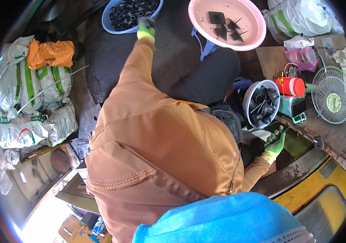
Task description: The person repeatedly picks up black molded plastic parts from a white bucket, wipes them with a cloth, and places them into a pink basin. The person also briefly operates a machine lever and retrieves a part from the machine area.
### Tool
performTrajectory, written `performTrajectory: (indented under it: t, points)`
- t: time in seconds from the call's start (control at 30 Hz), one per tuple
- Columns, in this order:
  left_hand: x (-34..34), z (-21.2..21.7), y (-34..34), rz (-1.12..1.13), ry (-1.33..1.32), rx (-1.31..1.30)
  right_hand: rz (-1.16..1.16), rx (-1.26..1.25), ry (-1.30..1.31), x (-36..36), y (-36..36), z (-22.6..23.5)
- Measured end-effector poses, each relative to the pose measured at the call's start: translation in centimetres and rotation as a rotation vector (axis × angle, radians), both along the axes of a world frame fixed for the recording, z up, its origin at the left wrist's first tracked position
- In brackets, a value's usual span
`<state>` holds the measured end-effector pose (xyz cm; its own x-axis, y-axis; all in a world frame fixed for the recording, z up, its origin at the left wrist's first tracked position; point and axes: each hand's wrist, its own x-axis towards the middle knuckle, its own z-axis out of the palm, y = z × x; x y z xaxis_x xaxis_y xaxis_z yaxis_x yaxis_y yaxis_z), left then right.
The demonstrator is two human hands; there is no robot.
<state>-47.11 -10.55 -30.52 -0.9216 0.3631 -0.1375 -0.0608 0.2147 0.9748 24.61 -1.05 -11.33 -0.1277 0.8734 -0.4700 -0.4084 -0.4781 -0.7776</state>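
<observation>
My left hand [146,31], in a yellow-green glove with greyish fingers, reaches forward to the near right rim of a blue basin [104,19]. Black moulded parts [130,14] are heaped in that basin. The left fingers are blurred, and whether they hold anything does not show. On the right, my other gloved hand, the right hand [275,144], is turned palm up over a greenish metal surface [296,146]. Its fingers curl around a thin, dark, stick-like piece [269,142]. Just ahead of it, a white-rimmed bowl [247,97] carries more black parts [263,106].
A pink basin [195,25] with several black pieces stands ahead. Filled plastic sacks [19,89] and an orange bag [50,53] are stacked at left. On the right are a red container [292,87], a phone [299,106] and a green fan [332,95]; a yellow machine [317,190] is nearer.
</observation>
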Motion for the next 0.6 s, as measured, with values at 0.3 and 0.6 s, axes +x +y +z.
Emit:
performTrajectory:
  t: [0.3, 0.6]
  points:
    - [4.7, 8.4, 13.3, -1.036, -1.006, 0.848, -0.179, 0.076, -0.163, -0.2, -2.6, 1.3]
    - [36.3, 15.0, 18.9, -1.810, 0.252, 0.333, -0.296, 0.110, -0.027, 2.2, -3.1, 0.1]
